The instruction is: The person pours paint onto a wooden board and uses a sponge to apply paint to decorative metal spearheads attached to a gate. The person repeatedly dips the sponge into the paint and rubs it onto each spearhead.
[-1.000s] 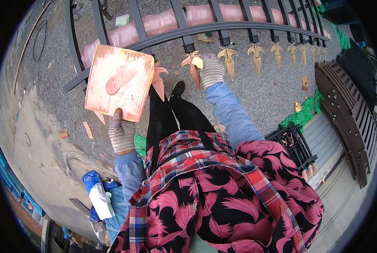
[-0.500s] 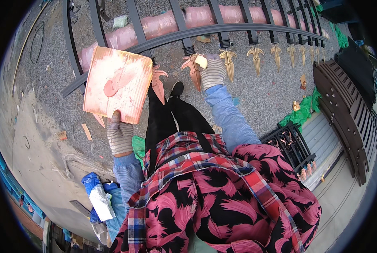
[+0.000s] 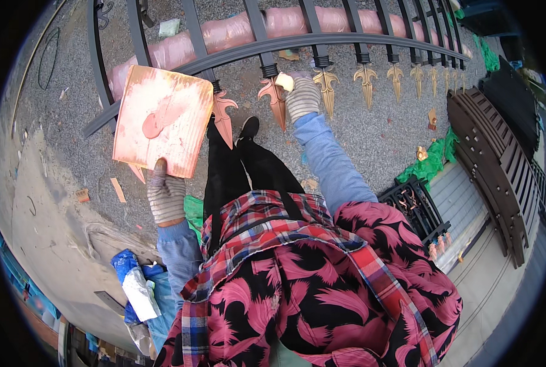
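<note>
Head view: I look on at a dark fence (image 3: 291,43) and the person who stands by it. The left hand (image 3: 166,199) grips a flat, square board (image 3: 178,131) by its near edge, with the thumb on top. Maybe it takes just the edge so the fingers stay out of the pink smear (image 3: 153,125). The board faces up, I think so the smear does not run off. The right hand (image 3: 303,100) holds a small pale block (image 3: 284,82), a bit like sponge. The block is right by a pinkish spear tip (image 3: 276,105), but I cannot tell if they touch. That tip is on the end of a bar, between a pinker tip (image 3: 223,117) on its left and a gold tip (image 3: 327,92) on its right. A fat pink roll (image 3: 285,22) lies under the bars. I guess it lifts the fence off the gravel (image 3: 358,137), so the tips poke out where hands can get at them. A green sheet (image 3: 431,166) lies well apart from both hands
</note>
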`<state>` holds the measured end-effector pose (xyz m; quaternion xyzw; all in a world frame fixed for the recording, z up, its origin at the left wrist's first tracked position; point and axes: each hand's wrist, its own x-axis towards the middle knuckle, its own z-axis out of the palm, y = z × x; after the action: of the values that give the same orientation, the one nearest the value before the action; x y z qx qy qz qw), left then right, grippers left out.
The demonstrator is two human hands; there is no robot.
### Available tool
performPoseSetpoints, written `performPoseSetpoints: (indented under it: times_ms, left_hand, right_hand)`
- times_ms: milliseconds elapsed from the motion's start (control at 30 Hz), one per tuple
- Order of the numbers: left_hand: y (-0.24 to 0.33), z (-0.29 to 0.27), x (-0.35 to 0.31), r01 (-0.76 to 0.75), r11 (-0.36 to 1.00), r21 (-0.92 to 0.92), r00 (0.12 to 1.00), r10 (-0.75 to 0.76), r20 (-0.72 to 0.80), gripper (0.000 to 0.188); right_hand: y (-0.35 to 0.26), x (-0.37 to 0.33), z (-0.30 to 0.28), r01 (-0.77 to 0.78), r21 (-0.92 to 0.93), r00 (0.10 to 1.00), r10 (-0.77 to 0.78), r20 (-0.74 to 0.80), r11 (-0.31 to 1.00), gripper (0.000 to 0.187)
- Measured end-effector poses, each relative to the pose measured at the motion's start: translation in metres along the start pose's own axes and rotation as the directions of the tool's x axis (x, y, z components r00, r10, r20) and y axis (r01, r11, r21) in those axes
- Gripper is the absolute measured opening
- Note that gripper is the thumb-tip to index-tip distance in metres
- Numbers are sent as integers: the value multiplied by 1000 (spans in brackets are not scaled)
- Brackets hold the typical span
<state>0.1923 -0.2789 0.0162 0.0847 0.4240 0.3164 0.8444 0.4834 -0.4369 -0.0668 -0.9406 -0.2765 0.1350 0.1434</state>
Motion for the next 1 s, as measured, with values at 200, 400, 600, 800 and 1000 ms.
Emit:
performPoseSetpoints:
  times_ms: [200, 400, 600, 800, 1000]
  left_hand:
    - [0, 3, -3, -45, 999, 18, 999, 45, 2, 58]
    - [-1, 10, -7, -49, 999, 17, 999, 49, -11, 59]
    - [1, 1, -3, -28, 999, 30, 999, 29, -24, 61]
    - [1, -4, 0, -19, 1000, 9, 999, 19, -27, 60]
    - [0, -1, -6, -61, 998, -10, 998, 61, -17, 58]
  right_hand:
    - [-18, -7, -17, -130, 145, 981, 148, -123, 981, 33]
    - [-24, -19, -5, -371, 460, 904, 428, -20, 807, 32]
    - [-19, -10, 8, -387, 244, 909, 413, -64, 889, 31]
    - [-9, -1, 10, -342, 190, 934, 354, -35, 920, 25]
    - [-44, -19, -12, -226, 249, 974, 219, 55, 942, 31]
